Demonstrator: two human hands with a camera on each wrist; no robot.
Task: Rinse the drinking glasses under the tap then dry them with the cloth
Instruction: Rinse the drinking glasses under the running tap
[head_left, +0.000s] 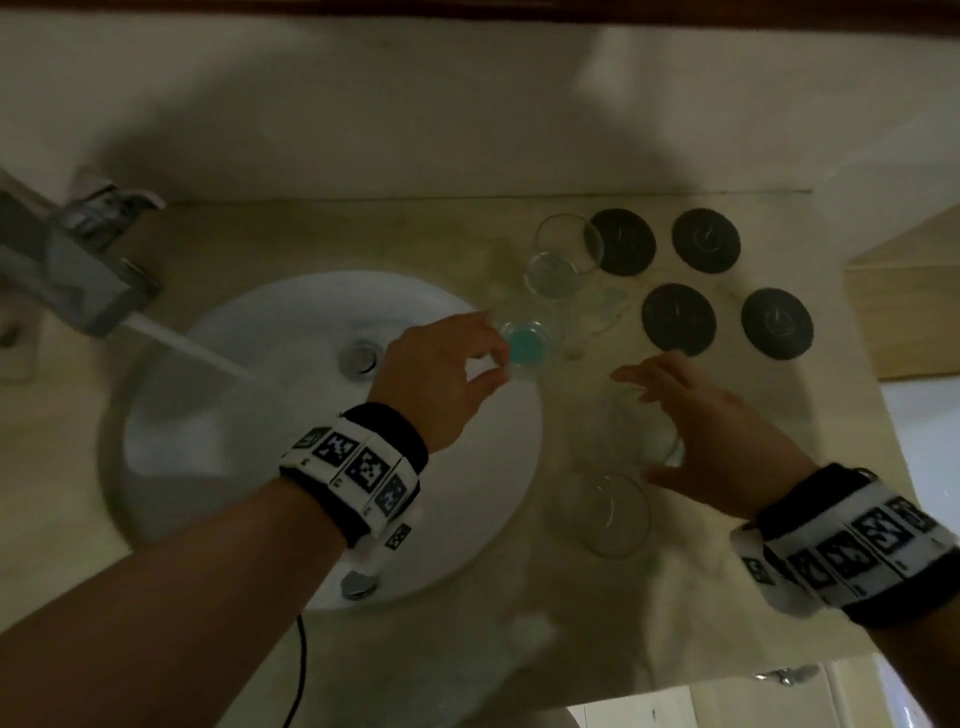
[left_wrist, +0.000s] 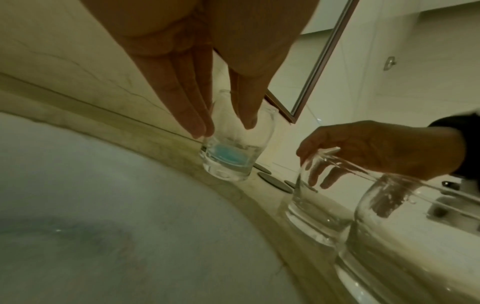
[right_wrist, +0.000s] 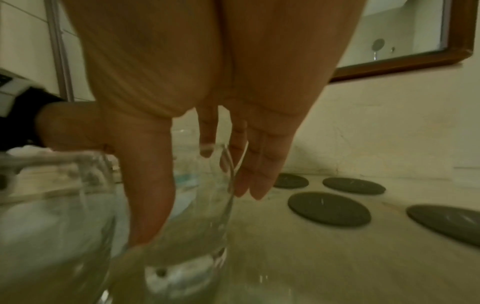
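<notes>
Several clear drinking glasses stand on the counter to the right of the sink (head_left: 322, 587). One glass with a blue base (head_left: 527, 345) (left_wrist: 228, 160) stands at the basin's edge, and my left hand (head_left: 504, 358) (left_wrist: 226, 127) pinches its rim between thumb and fingers. My right hand (head_left: 639, 423) (right_wrist: 194, 216) reaches down over a second glass (head_left: 660, 447) (right_wrist: 182, 267), thumb on one side and fingers on the other. A third glass (head_left: 608, 514) stands nearer to me, a fourth (head_left: 563, 260) farther back. Water (head_left: 192, 348) runs from the tap (head_left: 78, 275).
Several dark round coasters (head_left: 678, 319) lie at the back right of the counter. A pale cloth (head_left: 691, 587) seems to lie under the near glasses. A wood-framed mirror (right_wrist: 400, 63) hangs on the wall behind. The counter ends at the right near a wooden box (head_left: 904, 312).
</notes>
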